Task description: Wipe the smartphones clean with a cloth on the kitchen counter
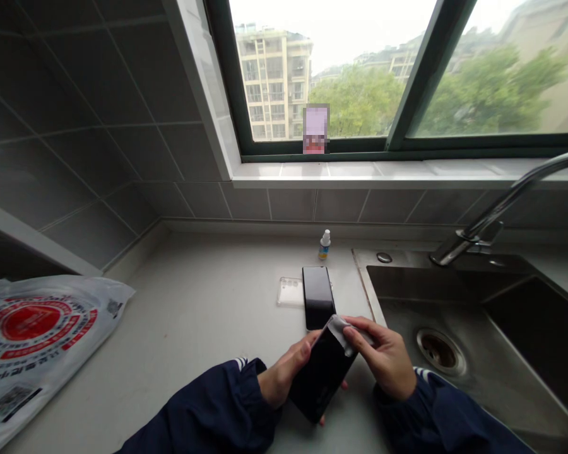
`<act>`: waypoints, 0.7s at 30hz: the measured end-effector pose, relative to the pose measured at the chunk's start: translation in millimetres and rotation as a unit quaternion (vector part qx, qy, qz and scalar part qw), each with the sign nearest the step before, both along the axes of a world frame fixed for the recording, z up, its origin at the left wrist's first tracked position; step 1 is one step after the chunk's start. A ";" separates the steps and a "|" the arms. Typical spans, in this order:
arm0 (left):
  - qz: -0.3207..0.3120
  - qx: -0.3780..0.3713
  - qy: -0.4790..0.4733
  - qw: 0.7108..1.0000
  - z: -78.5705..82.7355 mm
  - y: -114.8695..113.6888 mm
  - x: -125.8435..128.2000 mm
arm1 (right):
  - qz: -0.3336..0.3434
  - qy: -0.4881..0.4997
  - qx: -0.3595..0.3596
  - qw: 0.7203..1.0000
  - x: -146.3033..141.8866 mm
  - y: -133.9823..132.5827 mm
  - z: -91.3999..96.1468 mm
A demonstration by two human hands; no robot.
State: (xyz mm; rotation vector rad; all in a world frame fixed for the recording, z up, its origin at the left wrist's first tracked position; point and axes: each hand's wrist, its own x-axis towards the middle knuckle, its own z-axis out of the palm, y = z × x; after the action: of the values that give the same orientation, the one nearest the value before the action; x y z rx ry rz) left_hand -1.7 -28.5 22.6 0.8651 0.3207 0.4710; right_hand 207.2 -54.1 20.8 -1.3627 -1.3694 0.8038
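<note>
My left hand (288, 369) is wrapped round a black smartphone (319, 378), held tilted above the counter with its dark screen side up. My right hand (383, 353) pinches a small grey cloth (343, 331) against the phone's upper end. Just beyond, a second black smartphone (318, 290) lies flat on the counter. A clear phone case (289, 292) with camera cutouts lies beside it, to the left. Behind both stands a small bottle (324, 246) with a white cap and a blue and yellow label.
At right is a steel sink (407, 302) with a chrome faucet (492, 208). A white plastic bag (42, 340) with red print sits at the left of the pale counter (194, 302). A window ledge (360, 170) runs along the back wall.
</note>
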 end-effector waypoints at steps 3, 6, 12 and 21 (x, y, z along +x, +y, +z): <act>-0.001 0.009 0.015 1.000 0.3 0.0 0.6 | 0.004 -0.006 0.023 1.000 -1.9 -0.8 0.1; -0.009 0.013 0.011 1.000 3.6 -0.4 1.1 | 0.012 -0.010 0.041 0.999 -3.3 -1.6 0.5; -0.044 0.027 0.033 0.998 10.8 -1.6 -1.9 | 0.073 -0.008 0.057 0.996 -4.0 -3.4 3.7; -0.052 0.053 0.038 0.997 7.5 -3.5 -4.3 | 0.138 -0.053 0.067 0.987 -2.1 -2.3 10.9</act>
State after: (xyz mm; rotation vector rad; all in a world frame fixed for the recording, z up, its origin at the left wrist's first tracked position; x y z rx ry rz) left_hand -6.0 -32.0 30.1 0.9988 0.3201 0.3612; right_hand 205.1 -56.4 31.7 -1.1390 -1.6916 0.8123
